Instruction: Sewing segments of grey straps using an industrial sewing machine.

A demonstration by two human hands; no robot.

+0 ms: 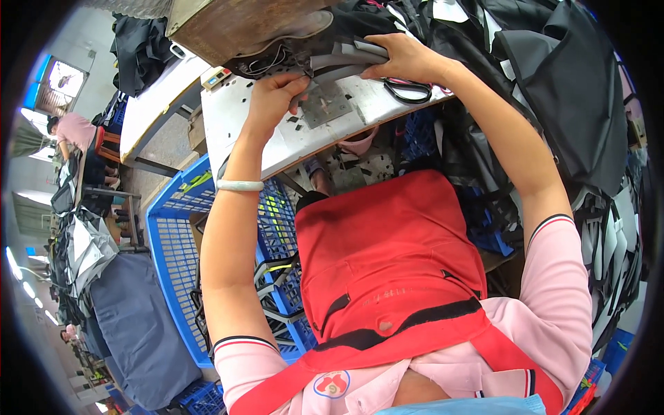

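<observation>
My right hand (408, 61) is closed around several grey fabric strips (339, 62), whose ends reach left under the machine. My left hand (277, 100) is pinched closed near the left ends of these strips; what its fingertips hold is too small to make out. Both hands are over the white worktable (235, 124), just in front of a worn brown metal machine housing (235, 28). Below the strips a metal plate (325, 112) is set in the tabletop, with small dark scraps around it. Scissors with black handles (409, 91) lie below my right hand at the table edge.
A blue plastic basket (176, 242) with black pieces stands left of my lap. Black sheet material (553, 90) is heaped at the right. A small box-shaped thing (216, 77) lies on the table's left side. Another person (76, 131) sits far left.
</observation>
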